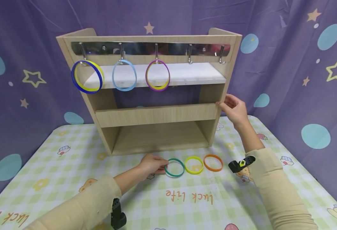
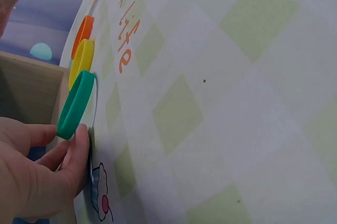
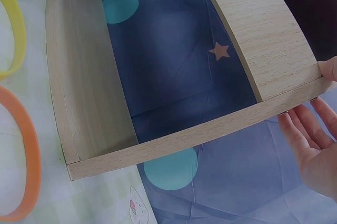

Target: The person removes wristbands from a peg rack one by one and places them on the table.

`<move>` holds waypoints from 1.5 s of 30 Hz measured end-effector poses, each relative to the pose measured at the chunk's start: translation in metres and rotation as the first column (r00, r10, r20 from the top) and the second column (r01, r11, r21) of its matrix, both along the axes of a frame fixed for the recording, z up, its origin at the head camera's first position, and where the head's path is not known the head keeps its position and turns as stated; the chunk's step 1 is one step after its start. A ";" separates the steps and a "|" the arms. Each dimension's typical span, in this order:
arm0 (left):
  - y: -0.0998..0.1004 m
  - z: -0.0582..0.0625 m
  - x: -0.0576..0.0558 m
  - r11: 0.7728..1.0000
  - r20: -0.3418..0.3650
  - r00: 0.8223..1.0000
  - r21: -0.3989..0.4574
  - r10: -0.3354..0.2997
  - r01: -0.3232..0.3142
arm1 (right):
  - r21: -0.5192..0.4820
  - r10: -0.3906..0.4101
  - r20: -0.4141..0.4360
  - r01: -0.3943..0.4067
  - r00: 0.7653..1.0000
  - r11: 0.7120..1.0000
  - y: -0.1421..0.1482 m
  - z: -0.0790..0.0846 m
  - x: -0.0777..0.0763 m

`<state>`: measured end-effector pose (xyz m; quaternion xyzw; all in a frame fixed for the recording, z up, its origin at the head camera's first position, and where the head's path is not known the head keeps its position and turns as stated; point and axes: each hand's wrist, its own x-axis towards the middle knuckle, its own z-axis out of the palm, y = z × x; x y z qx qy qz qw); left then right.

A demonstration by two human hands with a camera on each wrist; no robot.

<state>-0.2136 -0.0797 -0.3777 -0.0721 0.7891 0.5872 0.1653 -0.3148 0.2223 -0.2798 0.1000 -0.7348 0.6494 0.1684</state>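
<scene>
My left hand (image 1: 152,164) pinches the left edge of a green silicone wristband (image 2: 76,104) between thumb and fingers, low over the tablecloth. To its right lie a yellow wristband (image 1: 194,165) and an orange wristband (image 1: 213,163) in a row. My right hand (image 1: 234,110) holds the right side panel of a wooden shelf (image 1: 157,115); in the right wrist view its thumb rests on the inner front side and its fingers lie along the outer face. On the shelf's hooks hang blue and yellow wristbands (image 1: 99,75), a light blue one (image 1: 124,89) and a purple-and-yellow pair (image 1: 168,75).
A metal hook strip (image 1: 168,49) runs across the shelf's top front; its two rightmost hooks (image 1: 190,57) carry no bands. The shelf stands on a green checkered tablecloth (image 1: 168,210), with a purple patterned curtain (image 1: 174,16) behind and at both sides.
</scene>
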 end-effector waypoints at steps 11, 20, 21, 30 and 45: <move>-0.005 0.008 0.002 0.970 -0.172 0.982 -0.239 -0.083 0.040 | -0.001 -0.002 0.001 0.002 1.000 1.000 0.000 0.000 0.000; -0.014 0.027 -0.001 0.982 -0.196 0.975 -0.174 -0.107 0.072 | -0.004 -0.001 0.012 0.001 1.000 1.000 -0.001 0.000 0.003; -0.014 0.031 -0.001 0.983 -0.200 0.974 -0.165 -0.111 0.078 | 0.003 -0.001 0.009 0.001 1.000 1.000 0.000 0.000 0.003; -0.018 0.068 -0.005 0.988 -0.269 0.953 -0.104 -0.139 0.115 | -0.011 -0.007 0.008 0.007 1.000 1.000 -0.001 0.001 0.003; -0.013 0.121 -0.001 0.995 -0.321 0.942 -0.039 -0.095 0.087 | -0.016 -0.003 0.006 0.004 1.000 1.000 -0.001 0.002 0.003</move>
